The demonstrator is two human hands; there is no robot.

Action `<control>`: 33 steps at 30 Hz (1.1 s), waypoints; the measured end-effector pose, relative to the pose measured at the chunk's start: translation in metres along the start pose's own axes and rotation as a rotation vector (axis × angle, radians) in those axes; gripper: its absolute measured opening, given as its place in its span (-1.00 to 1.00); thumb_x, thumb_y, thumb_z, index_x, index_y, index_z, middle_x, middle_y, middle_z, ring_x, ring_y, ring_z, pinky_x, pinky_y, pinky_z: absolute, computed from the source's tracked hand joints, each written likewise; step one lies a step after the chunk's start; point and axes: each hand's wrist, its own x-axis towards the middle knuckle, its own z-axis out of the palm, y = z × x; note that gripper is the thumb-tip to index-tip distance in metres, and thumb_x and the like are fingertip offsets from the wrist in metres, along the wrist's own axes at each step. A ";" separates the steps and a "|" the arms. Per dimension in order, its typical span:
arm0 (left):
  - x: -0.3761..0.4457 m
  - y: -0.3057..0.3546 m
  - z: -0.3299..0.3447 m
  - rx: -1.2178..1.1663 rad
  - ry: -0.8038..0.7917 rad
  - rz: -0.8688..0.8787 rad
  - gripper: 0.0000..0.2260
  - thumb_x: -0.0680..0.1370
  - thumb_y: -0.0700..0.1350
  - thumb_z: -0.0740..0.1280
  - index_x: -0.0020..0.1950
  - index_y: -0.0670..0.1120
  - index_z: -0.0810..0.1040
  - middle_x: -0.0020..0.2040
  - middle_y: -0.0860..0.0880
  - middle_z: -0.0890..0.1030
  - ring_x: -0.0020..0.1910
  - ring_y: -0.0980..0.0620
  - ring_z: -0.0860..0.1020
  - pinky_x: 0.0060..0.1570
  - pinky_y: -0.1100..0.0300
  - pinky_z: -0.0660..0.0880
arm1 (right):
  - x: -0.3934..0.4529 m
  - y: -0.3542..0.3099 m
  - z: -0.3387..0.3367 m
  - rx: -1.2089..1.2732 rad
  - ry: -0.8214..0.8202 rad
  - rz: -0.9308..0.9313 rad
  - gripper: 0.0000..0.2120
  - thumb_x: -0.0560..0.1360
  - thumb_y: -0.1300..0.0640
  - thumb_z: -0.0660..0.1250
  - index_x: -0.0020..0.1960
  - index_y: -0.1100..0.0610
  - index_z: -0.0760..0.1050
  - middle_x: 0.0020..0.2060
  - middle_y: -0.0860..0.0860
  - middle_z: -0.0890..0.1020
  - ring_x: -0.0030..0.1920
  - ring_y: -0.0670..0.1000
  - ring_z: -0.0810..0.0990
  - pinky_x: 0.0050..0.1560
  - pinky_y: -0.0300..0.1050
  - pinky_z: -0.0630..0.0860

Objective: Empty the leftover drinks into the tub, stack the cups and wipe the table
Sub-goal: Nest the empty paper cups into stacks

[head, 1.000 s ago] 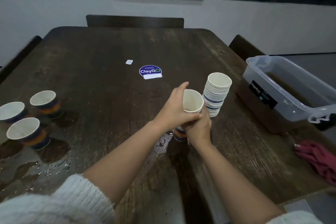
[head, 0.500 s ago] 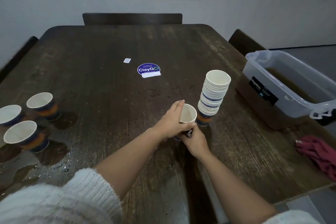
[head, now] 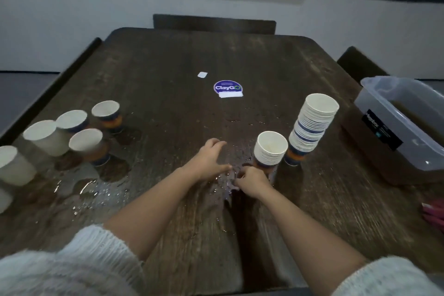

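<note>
Cups (head: 85,144) not yet stacked stand upright near the desk's (head: 168,60) left edge, left of and nearer the empty, loosely spread left hand (head: 209,163), while the curled right hand (head: 251,179), holding nothing visible, sits beside the short stack (head: 270,150).

Head cam, wide-angle: looks fwd and down over table (head: 168,60), close above forearms.
</note>
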 end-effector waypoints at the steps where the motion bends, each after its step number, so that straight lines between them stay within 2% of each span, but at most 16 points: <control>1: -0.012 -0.011 -0.006 -0.008 0.042 -0.045 -0.33 0.52 0.04 0.39 0.54 -0.07 0.17 0.52 -0.05 0.11 0.48 -0.03 0.20 0.44 0.13 0.20 | -0.001 -0.012 0.002 -0.019 -0.026 -0.043 -0.72 0.51 0.00 0.36 0.15 0.11 0.56 0.12 0.12 0.63 0.15 0.11 0.57 0.04 -0.15 0.42; 5: -0.055 -0.054 -0.031 -0.027 0.237 -0.181 -0.45 0.53 -0.01 0.40 0.47 -0.06 0.31 0.49 -0.05 0.17 0.45 -0.04 0.25 0.39 0.16 0.23 | -0.005 -0.057 0.013 -0.065 -0.105 -0.196 -0.85 0.51 -0.02 0.38 0.03 0.01 0.54 0.04 0.04 0.62 -0.03 0.02 0.52 -0.07 -0.17 0.39; 10: -0.121 -0.113 -0.065 -0.052 0.571 -0.387 -0.55 0.49 -0.08 0.45 0.34 -0.13 0.47 0.37 -0.13 0.34 0.36 -0.10 0.34 0.36 0.06 0.30 | -0.015 -0.121 0.044 -0.122 -0.131 -0.354 -0.76 0.50 0.00 0.39 0.10 0.08 0.59 0.11 0.06 0.62 0.13 0.07 0.56 0.07 -0.14 0.46; 13: -0.161 -0.153 -0.085 -0.056 0.756 -0.495 -0.59 0.45 -0.13 0.47 0.27 -0.14 0.53 0.29 -0.16 0.40 0.30 -0.15 0.38 0.31 0.05 0.33 | -0.022 -0.162 0.067 -0.132 -0.170 -0.420 -0.77 0.50 0.00 0.39 0.10 0.09 0.59 0.10 0.08 0.63 0.11 0.07 0.57 0.05 -0.14 0.46; 17: -0.206 -0.211 -0.117 -0.043 0.935 -0.685 -0.48 0.44 -0.10 0.47 0.36 -0.15 0.43 0.31 -0.19 0.36 0.34 -0.19 0.31 0.34 -0.03 0.27 | -0.029 -0.226 0.105 -0.113 -0.220 -0.514 -0.74 0.49 0.02 0.41 0.13 0.11 0.59 0.11 0.08 0.62 0.14 0.06 0.57 0.04 -0.17 0.43; 20: -0.232 -0.256 -0.138 -0.041 1.038 -0.766 -0.30 0.39 -0.04 0.53 0.44 -0.16 0.32 0.37 -0.20 0.31 0.37 -0.22 0.26 0.36 -0.07 0.22 | -0.032 -0.277 0.136 -0.079 -0.242 -0.556 -0.72 0.49 0.06 0.43 0.17 0.13 0.58 0.12 0.08 0.62 0.15 0.06 0.56 0.04 -0.20 0.41; 22: -0.244 -0.283 -0.145 -0.082 1.074 -0.787 -0.18 0.34 0.01 0.56 0.48 -0.16 0.24 0.42 -0.21 0.26 0.39 -0.24 0.23 0.38 -0.07 0.19 | -0.032 -0.306 0.157 -0.074 -0.253 -0.600 -0.67 0.50 0.10 0.42 0.24 0.14 0.53 0.11 0.07 0.61 0.13 0.05 0.56 0.00 -0.21 0.41; 24: -0.252 -0.306 -0.146 -0.172 1.068 -0.788 -0.07 0.30 0.02 0.59 0.51 -0.17 0.16 0.47 -0.21 0.21 0.44 -0.21 0.19 0.43 -0.07 0.15 | -0.031 -0.333 0.176 -0.092 -0.223 -0.661 -0.62 0.53 0.14 0.37 0.33 0.14 0.47 0.10 0.08 0.57 0.12 0.07 0.55 0.07 -0.13 0.46; 27: -0.256 -0.334 -0.145 -0.401 1.028 -0.717 0.03 0.26 -0.05 0.63 0.55 -0.15 0.07 0.50 -0.16 0.20 0.49 -0.12 0.18 0.47 -0.02 0.15 | -0.029 -0.371 0.203 -0.297 -0.131 -0.816 -0.60 0.61 0.17 0.21 0.44 0.15 0.36 0.33 0.14 0.42 0.30 0.19 0.44 0.28 0.06 0.41; 31: -0.250 -0.354 -0.150 -0.586 0.975 -0.633 -0.07 0.30 -0.19 0.61 0.52 -0.09 0.14 0.36 -0.03 0.38 0.37 -0.01 0.34 0.30 0.17 0.27 | -0.024 -0.411 0.231 -0.547 -0.078 -0.972 -0.48 0.63 0.29 0.08 0.57 0.14 0.08 0.56 0.03 0.11 0.40 0.23 0.32 0.34 0.12 0.36; 33: -0.245 -0.358 -0.150 -0.599 0.963 -0.625 -0.25 0.32 -0.20 0.59 0.40 -0.03 0.28 0.21 0.05 0.46 0.27 0.01 0.42 0.15 0.20 0.32 | -0.021 -0.421 0.240 -0.619 -0.087 -0.975 -0.47 0.62 0.30 0.08 0.57 0.13 0.07 0.55 0.05 0.12 0.38 0.24 0.34 0.31 0.12 0.37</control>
